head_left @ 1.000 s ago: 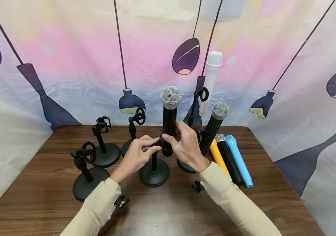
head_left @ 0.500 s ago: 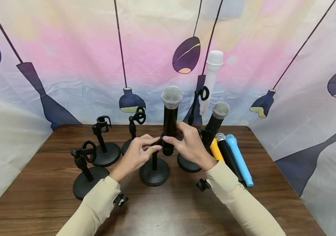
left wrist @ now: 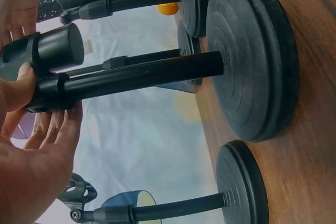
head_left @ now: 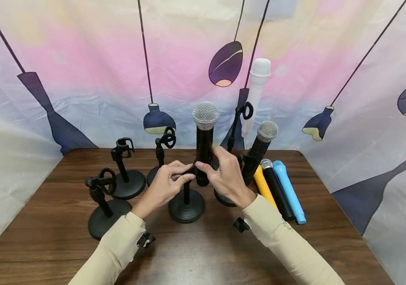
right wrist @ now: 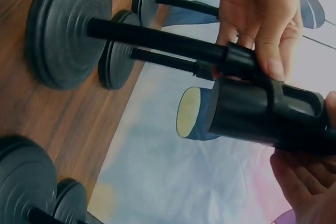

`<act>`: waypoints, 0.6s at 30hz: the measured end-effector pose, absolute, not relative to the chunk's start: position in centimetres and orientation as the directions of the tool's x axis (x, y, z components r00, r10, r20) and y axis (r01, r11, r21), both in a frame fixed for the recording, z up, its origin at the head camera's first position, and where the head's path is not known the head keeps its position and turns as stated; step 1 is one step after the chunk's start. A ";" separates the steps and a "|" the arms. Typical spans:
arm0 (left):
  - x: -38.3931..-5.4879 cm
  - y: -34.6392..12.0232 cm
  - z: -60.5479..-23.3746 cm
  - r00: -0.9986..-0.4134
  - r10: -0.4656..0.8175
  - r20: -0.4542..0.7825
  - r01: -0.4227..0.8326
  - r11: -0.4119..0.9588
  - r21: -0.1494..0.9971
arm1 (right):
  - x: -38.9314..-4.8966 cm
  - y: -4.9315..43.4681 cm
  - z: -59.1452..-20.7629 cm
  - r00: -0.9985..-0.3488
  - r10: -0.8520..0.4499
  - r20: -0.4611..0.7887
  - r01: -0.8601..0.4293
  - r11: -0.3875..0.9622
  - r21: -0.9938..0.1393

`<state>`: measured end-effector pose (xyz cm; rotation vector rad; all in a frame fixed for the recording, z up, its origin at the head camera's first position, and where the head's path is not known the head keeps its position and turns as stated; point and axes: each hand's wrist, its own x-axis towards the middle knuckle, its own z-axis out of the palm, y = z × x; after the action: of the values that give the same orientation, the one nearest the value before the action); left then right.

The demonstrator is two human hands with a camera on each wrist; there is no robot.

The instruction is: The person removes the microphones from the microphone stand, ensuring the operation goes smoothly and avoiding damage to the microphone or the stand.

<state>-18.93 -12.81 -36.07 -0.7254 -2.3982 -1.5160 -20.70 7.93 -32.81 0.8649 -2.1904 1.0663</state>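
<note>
A black microphone (head_left: 204, 146) with a silver mesh head stands nearly upright at the middle of the table. In the right wrist view its lower body passes through the clip (right wrist: 275, 100) of a black desk stand (head_left: 186, 208). My left hand (head_left: 164, 186) pinches the top of that stand just below the clip, thumb on the near side and fingers behind. My right hand (head_left: 228, 176) grips the microphone body from the right, its thumb across the front near the clip. The stand's round base rests on the table.
Several bare stands, such as one at the front left (head_left: 107, 217), stand on the left. Behind my right hand, a speckled black microphone (head_left: 258, 152) sits in a stand and a white microphone (head_left: 255, 99) rises. Yellow (head_left: 265, 188), black (head_left: 277, 194) and blue microphones (head_left: 290, 194) lie on the right.
My right wrist swung slightly outward to the right, then came back. The microphone shifted only a little, and my left hand keeps its pinch on the stand.
</note>
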 end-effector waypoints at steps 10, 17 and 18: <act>-18.8 -12.8 -36.2 -0.854 0.292 0.431 0.516 0.362 0.776 | -20.6 7.6 -33.4 -0.641 -0.281 0.714 -0.746 0.446 -0.494; -18.9 -12.7 -36.1 -0.849 0.290 0.441 0.524 0.361 0.772 | -20.6 7.5 -33.4 -0.606 -0.258 0.752 -0.771 0.423 -0.476; -18.9 -12.7 -36.1 -0.850 0.291 0.440 0.524 0.363 0.771 | -20.7 7.5 -33.4 -0.603 -0.256 0.755 -0.772 0.425 -0.473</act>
<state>-18.88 -12.71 -36.10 -0.7298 -2.3956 -1.4843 -20.66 7.48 -33.40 0.8646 -2.0876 1.1279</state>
